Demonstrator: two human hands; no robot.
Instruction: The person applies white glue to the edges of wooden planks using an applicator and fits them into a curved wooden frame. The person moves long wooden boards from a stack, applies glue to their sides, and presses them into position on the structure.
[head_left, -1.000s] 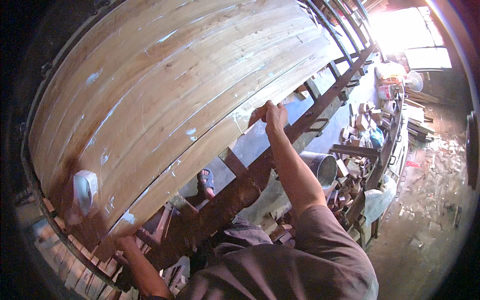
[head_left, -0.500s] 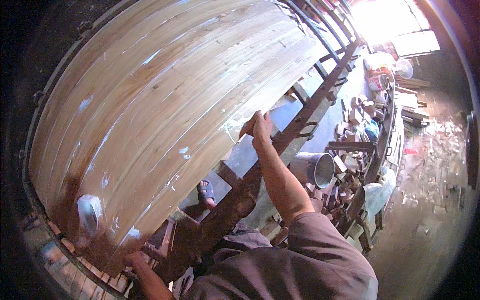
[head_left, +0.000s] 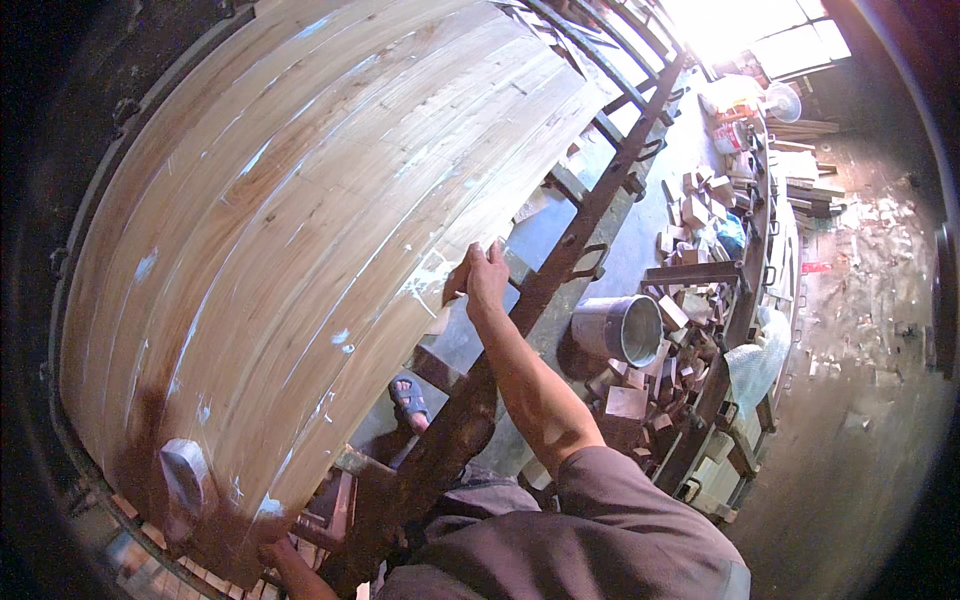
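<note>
A broad panel of pale wood boards [head_left: 290,230], streaked with white smears along its seams, fills the left and middle of the view. My right hand [head_left: 487,278] holds the panel's right-hand edge, thumb side up, with some fingers hidden at the rim. At the panel's near corner, low in the view, my left hand [head_left: 282,553] grips the edge; most of its fingers are hidden. A pale, rounded block [head_left: 185,475] stands on the panel near its lower left corner, ahead of my left hand.
A dark steel frame beam [head_left: 545,295] with loops runs beside the panel. Beyond it are a metal bucket [head_left: 618,330], a heap of wood offcuts [head_left: 700,210], a second rail [head_left: 745,310] and a littered floor [head_left: 850,400]. My sandalled foot [head_left: 408,400] shows below the panel.
The whole view has shifted, so panel, frame and bucket appear farther left. Both hands keep about the same places on the panel's edge.
</note>
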